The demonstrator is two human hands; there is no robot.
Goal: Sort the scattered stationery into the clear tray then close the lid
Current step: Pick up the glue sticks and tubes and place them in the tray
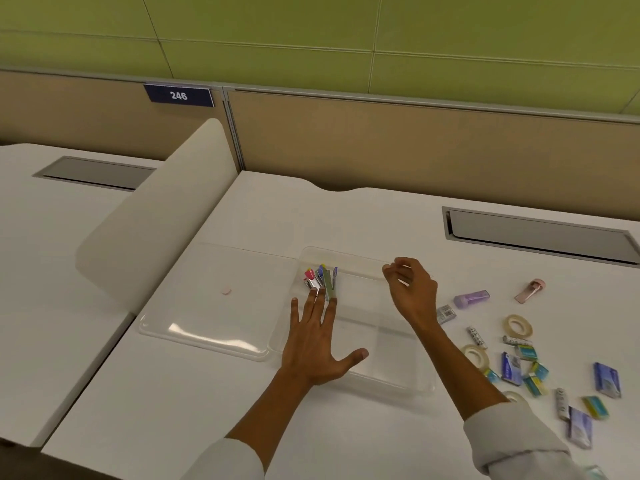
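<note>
The left hand (313,344) is laid flat and spread in the clear tray (391,382), touching the few staplers (321,280) already put in. The right hand (410,289) is held loosely curled and empty. Many things (526,362) are left outside, and the lid (207,306) is not yet closed.

We see it all from one camera on the person's head; it looks forward and down at the white desk (242,393); the arms reach out close below us; the green wall (311,32) stands far back.

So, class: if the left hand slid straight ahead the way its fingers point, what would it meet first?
Probably the small staplers in the clear tray; the left hand lies flat, fingertips right at them, perhaps already touching.
</note>
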